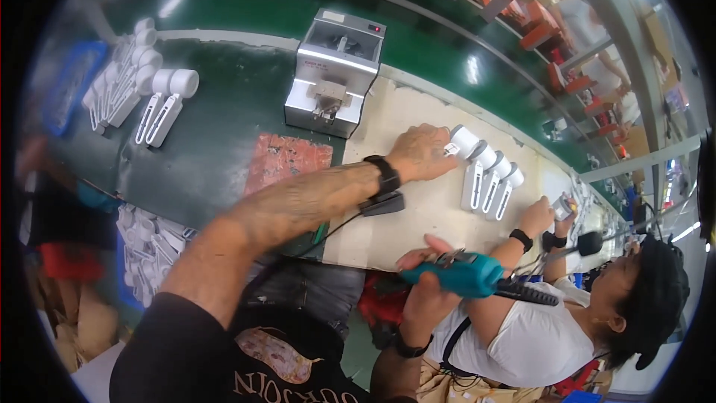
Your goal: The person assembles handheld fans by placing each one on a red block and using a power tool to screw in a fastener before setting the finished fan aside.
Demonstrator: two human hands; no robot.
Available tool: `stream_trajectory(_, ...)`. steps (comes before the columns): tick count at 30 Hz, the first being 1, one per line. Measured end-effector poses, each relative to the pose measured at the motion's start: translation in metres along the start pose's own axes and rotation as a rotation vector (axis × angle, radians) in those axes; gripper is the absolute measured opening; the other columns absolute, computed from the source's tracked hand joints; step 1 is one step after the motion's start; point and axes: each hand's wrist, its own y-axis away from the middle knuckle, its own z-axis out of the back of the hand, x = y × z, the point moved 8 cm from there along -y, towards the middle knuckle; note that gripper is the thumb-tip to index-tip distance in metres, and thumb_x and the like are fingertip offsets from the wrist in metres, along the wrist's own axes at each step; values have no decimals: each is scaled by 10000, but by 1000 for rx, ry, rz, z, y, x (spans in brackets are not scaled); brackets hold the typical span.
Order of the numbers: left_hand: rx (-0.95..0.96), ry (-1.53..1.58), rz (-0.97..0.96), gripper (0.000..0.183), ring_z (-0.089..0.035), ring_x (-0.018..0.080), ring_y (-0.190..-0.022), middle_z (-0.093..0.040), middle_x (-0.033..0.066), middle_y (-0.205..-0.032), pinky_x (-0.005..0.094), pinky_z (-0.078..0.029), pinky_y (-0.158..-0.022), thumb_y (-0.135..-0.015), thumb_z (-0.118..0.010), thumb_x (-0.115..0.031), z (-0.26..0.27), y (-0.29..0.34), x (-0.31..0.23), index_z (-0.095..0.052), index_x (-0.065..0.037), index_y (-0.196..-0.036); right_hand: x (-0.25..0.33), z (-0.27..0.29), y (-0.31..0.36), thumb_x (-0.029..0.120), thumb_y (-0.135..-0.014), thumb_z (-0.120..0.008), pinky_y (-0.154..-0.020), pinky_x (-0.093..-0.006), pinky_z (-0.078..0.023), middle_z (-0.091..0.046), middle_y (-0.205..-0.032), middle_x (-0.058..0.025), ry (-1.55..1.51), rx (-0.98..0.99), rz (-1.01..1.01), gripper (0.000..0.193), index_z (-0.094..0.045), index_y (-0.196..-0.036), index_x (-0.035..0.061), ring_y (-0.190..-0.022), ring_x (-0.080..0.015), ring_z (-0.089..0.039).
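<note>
My left hand (424,154) reaches across to the pale work surface, its fingers closed at the near-left side of a white round-headed handle piece (464,142). This piece is the leftmost of a short row; beside it stand more white pieces (490,183) with slotted handles pointing toward me. My fingertips partly hide the grip. Lower down, my right hand (426,300) is wrapped round a teal electric screwdriver (464,275), held in the air near the table's front edge. Its black cord end points right.
A silver screw feeder (333,75) stands at the back. More white pieces (160,104) lie at the left beside a blue tray (73,88), and a bin of them (149,254) sits below. A red worn mat (287,160) lies centrally. A co-worker (552,328) works close at my right.
</note>
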Motion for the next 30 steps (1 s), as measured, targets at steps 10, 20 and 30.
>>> stream_trajectory(10, -76, 29, -340, 257, -652, 352, -924, -628, 142, -946, 445, -524, -843, -793, -716, -183, 141, 160, 2, -637, -31, -985, -23, -43, -53, 492, -910, -739, -726, -354, -535, -623, -821, -93, -27, 59, 51, 684, -559, -1213, -95, -773, -238, -652)
stream_trajectory(20, -70, -212, -211, 389, -555, 313, -1075, -598, 132, -1069, 452, -441, -976, -901, -680, -326, 168, 178, 71, -652, -41, -1164, 35, -138, -93, 495, -1012, -582, -558, -289, -411, -480, -719, -25, -280, 249, 236, 489, -571, -1010, 6, -595, -137, -459)
stream_trajectory(30, -174, -197, -267, 496, -517, 291, -1084, -569, 96, -1113, 426, -429, -957, -895, -677, -383, 170, 194, 72, -610, -87, -1287, -11, -231, -160, 433, -1033, -593, -576, -281, -450, -553, -732, -46, -76, 204, 253, 461, -599, -962, -23, -644, -153, -564)
